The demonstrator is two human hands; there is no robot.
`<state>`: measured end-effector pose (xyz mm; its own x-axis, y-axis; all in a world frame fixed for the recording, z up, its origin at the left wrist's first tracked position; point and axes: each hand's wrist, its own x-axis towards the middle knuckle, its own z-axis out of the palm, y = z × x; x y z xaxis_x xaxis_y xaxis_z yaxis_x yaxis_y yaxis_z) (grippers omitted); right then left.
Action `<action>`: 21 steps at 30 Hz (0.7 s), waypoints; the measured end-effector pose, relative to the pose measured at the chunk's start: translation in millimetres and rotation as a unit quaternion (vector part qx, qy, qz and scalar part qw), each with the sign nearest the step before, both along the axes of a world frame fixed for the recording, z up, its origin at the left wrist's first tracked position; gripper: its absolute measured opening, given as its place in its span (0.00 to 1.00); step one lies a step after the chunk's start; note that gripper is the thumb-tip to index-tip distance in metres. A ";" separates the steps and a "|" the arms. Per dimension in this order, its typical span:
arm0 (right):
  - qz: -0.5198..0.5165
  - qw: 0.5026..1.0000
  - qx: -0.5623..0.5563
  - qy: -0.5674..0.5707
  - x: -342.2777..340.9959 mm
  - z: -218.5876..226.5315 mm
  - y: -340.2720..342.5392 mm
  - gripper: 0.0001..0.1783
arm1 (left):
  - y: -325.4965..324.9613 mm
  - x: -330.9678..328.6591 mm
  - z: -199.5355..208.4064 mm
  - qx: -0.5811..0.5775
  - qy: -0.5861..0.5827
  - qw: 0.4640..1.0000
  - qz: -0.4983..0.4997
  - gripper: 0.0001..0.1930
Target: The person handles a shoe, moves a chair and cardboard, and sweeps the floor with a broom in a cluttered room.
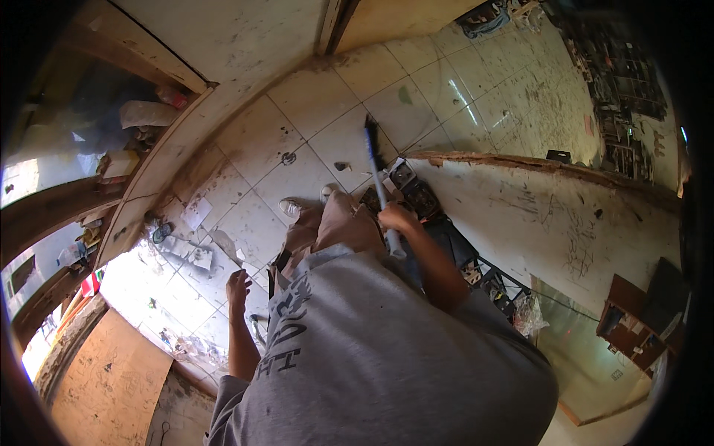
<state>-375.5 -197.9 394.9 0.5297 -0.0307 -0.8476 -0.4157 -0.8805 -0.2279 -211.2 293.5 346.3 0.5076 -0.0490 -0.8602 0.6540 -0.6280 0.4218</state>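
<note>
My right hand (398,218) is closed around the grey handle of a long brush (375,165). Its dark bristles point away from me, over the tiles beside the end of a low white wall. The handle's thick grey end sticks out behind the hand, close to my body. My left hand (238,290) hangs low at my left side, fingers loosely bent and apart, with nothing visible in it. Scraps of paper and a grey flat piece (223,241) lie on the floor just beyond it.
Dirty floor tiles (297,111) carry stains, a dark round scrap (288,158) and a small brown piece (341,166). Black crates of parts (420,201) line the low white wall (506,201) at my right. A white sheet (195,213) and litter lie left. Cluttered shelves (625,89) stand far right.
</note>
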 end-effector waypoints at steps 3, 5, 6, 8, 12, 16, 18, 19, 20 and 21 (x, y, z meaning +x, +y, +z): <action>-0.062 0.995 0.081 -0.019 6.5 9.8 30.3 0.12 | 9.7 -17.5 -8.4 0.014 0.026 0.999 0.019 0.22; -0.323 0.939 0.113 -0.025 -5.6 -3.8 38.5 0.11 | 9.5 -25.8 -15.8 0.019 0.030 0.999 -0.002 0.22; -0.361 0.924 0.118 -0.053 -25.0 -11.6 33.2 0.12 | 11.2 -30.5 -21.6 0.023 0.034 0.999 -0.004 0.22; -0.446 0.877 0.172 -0.047 -45.0 23.3 13.0 0.13 | 7.7 -36.4 -17.8 0.015 0.039 0.999 -0.004 0.21; -0.516 0.844 0.148 0.009 -30.6 128.6 -23.4 0.13 | 2.2 -32.9 -11.2 0.006 0.012 1.000 -0.005 0.22; -0.437 0.898 -0.011 -0.055 -86.6 0.9 -46.3 0.14 | 0.6 -12.5 -14.7 -0.022 0.004 1.000 -0.015 0.21; -0.209 0.971 0.000 -0.115 -62.3 -30.4 -33.8 0.14 | 3.3 -8.0 -18.7 -0.034 -0.018 0.999 0.002 0.21; -0.170 0.980 0.019 -0.105 -35.4 -30.5 -11.3 0.14 | 9.3 -10.3 -22.7 -0.042 -0.035 0.998 0.019 0.21; -0.130 0.986 0.037 -0.097 -6.3 -25.7 11.8 0.13 | 14.1 -14.1 -24.7 -0.051 -0.049 0.997 0.032 0.21; -0.140 0.985 0.066 -0.079 16.2 -18.8 34.2 0.14 | 13.4 -13.4 -26.0 -0.064 -0.065 0.995 0.039 0.21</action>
<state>-359.3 -163.7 376.1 0.6419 -0.0892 -0.7616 -0.5875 -0.6954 -0.4137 -224.6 306.9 320.3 0.6204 -0.1093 -0.7766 0.6337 -0.5136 0.5785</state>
